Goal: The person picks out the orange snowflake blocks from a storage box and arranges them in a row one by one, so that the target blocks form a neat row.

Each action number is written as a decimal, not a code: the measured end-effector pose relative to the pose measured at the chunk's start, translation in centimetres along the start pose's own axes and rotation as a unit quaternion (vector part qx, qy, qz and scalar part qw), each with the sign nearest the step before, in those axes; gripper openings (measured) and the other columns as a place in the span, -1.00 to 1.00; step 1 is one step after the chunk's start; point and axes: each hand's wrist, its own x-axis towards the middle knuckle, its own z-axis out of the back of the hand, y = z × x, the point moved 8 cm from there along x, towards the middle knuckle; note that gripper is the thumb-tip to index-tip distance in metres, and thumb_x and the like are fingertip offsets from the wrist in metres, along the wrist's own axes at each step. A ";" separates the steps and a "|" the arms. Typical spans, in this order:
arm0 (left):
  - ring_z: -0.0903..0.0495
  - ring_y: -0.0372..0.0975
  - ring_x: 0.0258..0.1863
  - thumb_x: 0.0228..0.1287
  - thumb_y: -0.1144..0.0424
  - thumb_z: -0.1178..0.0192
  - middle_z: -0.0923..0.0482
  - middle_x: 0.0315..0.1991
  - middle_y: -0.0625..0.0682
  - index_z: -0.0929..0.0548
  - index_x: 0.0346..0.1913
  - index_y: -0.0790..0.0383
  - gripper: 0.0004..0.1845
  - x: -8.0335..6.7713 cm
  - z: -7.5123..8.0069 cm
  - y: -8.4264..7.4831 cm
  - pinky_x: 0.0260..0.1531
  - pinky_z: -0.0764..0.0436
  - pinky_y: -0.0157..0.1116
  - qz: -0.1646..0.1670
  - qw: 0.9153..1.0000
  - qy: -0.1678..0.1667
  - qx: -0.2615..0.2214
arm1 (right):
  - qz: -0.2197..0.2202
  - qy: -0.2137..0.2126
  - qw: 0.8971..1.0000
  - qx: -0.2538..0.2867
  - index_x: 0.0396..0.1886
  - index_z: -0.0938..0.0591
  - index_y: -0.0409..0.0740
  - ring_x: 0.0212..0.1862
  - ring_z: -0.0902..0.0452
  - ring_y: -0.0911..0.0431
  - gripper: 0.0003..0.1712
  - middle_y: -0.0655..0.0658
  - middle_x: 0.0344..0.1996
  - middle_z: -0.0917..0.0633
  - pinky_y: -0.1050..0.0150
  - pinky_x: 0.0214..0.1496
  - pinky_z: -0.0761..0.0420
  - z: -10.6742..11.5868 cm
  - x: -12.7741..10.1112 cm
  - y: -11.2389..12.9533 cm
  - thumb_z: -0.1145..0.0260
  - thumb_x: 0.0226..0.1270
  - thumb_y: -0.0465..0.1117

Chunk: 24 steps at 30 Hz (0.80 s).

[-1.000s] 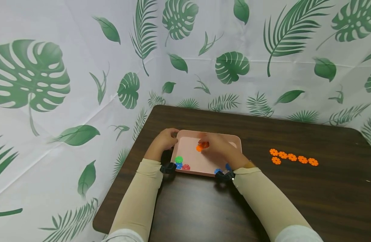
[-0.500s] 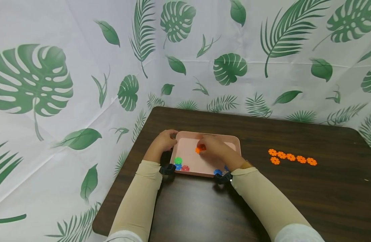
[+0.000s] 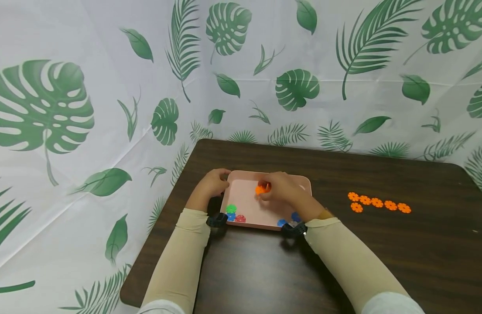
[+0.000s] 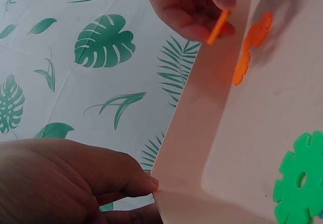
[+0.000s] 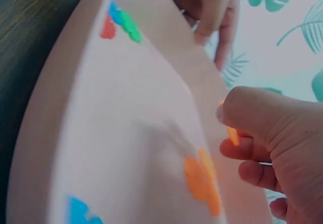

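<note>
A thin orange disc [image 4: 218, 27] with notched edges is pinched in the right hand [image 3: 282, 187] above the pink tray [image 3: 244, 205] (its face hidden, edge-on). The left hand [image 3: 212, 183] pinches the tray's far left corner, fingertips partly hidden.
</note>
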 end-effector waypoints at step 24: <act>-0.65 -0.06 -0.26 0.27 0.30 -0.14 -0.57 -0.01 0.21 -0.42 0.37 0.12 -0.43 -0.3 -0.4 -0.3 -0.32 -0.69 -0.16 0.013 1.000 0.008 -0.005 | -0.176 -0.122 0.977 0.020 -0.05 -0.67 -0.12 -0.14 -0.48 -0.06 -0.60 -0.15 -0.17 -0.66 0.00 -0.12 -0.53 10.0 -17.5 -13.8 -0.46 0.16 -0.06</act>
